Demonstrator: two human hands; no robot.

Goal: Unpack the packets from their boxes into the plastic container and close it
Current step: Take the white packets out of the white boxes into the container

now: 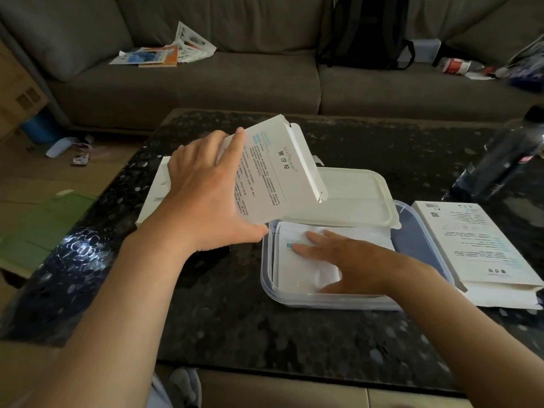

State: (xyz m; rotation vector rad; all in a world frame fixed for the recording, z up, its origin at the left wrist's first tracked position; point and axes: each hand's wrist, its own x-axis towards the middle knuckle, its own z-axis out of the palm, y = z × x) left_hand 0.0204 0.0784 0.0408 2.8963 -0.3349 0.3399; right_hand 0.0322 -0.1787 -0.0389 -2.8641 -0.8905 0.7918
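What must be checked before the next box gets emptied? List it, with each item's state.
1. Packets lie flat in the plastic container: ok, the right hand presses on them with straight fingers.
2. Held box secure: ok, the left hand grips its edge.
3. Held box empty: cannot tell, its inside is hidden.
4. Lid clear of the container: not ok, it overlaps the far rim.
5. Room left: ok, bare bottom shows right of the packets.
6. Box on the right unpacked: cannot tell.
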